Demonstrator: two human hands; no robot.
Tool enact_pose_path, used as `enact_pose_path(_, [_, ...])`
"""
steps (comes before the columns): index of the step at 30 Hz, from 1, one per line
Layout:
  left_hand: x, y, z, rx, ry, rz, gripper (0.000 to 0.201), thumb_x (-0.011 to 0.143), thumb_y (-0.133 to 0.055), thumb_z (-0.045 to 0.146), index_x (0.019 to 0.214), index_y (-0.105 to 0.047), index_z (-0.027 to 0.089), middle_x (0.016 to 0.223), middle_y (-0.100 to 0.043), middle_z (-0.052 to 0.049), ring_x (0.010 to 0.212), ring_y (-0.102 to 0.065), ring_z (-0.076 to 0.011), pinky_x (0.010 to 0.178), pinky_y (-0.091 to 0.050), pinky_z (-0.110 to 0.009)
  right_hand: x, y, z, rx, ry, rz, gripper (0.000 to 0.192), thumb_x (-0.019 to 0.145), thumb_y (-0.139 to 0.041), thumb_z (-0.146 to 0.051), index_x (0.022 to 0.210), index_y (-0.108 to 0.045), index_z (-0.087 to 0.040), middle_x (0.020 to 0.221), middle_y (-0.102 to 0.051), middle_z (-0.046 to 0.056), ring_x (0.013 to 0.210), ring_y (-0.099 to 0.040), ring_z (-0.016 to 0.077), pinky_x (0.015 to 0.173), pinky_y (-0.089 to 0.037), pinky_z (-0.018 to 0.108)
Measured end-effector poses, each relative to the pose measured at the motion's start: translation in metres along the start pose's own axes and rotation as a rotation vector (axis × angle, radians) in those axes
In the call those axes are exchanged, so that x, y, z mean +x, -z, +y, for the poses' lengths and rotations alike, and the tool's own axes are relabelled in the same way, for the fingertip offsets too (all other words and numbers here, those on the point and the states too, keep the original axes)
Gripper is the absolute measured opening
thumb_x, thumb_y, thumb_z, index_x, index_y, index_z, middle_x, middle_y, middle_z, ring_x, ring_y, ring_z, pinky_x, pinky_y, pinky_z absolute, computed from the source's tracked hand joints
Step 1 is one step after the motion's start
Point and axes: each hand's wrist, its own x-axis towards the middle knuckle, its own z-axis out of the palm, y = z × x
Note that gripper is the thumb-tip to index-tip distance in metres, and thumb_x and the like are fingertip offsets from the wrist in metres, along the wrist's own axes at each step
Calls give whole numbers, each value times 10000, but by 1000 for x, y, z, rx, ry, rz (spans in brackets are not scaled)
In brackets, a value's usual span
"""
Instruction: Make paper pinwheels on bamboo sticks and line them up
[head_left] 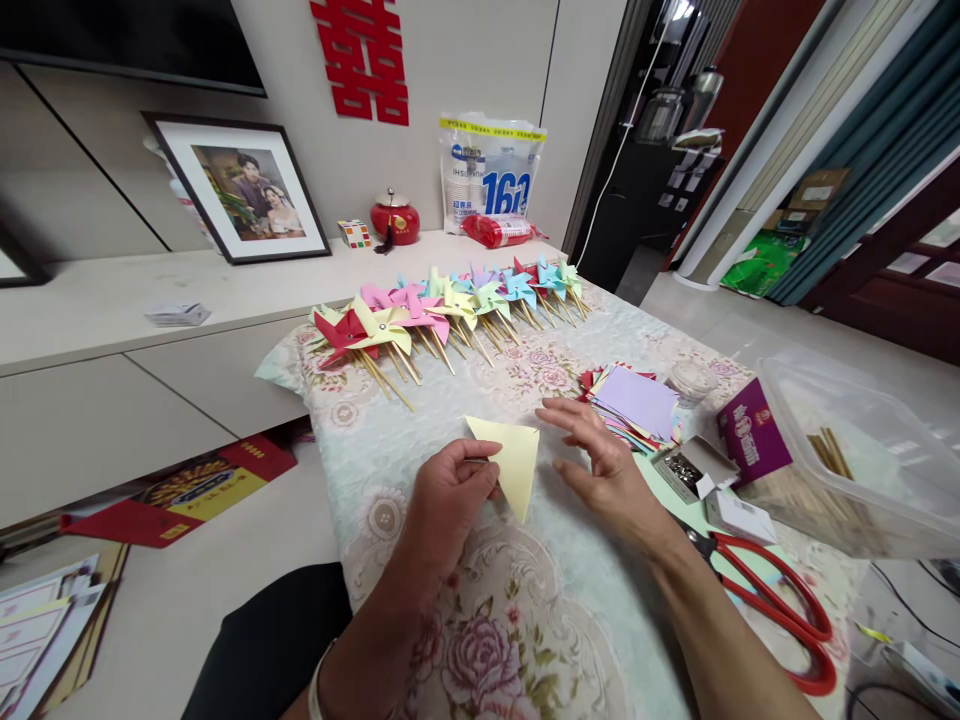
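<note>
My left hand (459, 482) pinches the left side of a pale yellow paper sheet (517, 458), holding it above the flowered tablecloth. The paper looks like a triangle with one point down; whether it is folded I cannot tell. To its right my right hand (589, 455) hovers apart from the paper, fingers spread and holding nothing. Close beyond that hand lies a stack of coloured paper squares (634, 400), lilac on top. Finished paper pinwheels (450, 305) on sticks lie in a row along the far side of the table.
Red-handled scissors (780, 600) lie right of my right forearm. Near them are an open small box of metal pins (684, 472), a white box (741, 517) and a clear plastic bin (862, 450) with sticks. A framed photo (244, 190) stands on the cabinet behind.
</note>
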Motion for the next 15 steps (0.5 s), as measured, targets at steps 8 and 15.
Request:
enact_pose_path(8, [2,3,-4,92,107,-176,236,704,-638,233,912,-677,129,581,-604,30,556,-557,-124,575,-436,-241,-2,-9,3,-342,287,-113,263,858,-595,-59,1005,-712,-242,1301,-543,90,1254,-450,270,1031,-400,443])
enact_pose_path(15, [-1,12,-15,772,-407,-106,355,748,-417,2,897,-679,190,1081,-627,-82,1027,-614,-224,916,-491,-410,-1,-9,7,-351,228,-184,254,775,-630,2,875,-683,-225,1113,-611,73,1125,-490,264,974,-429,434])
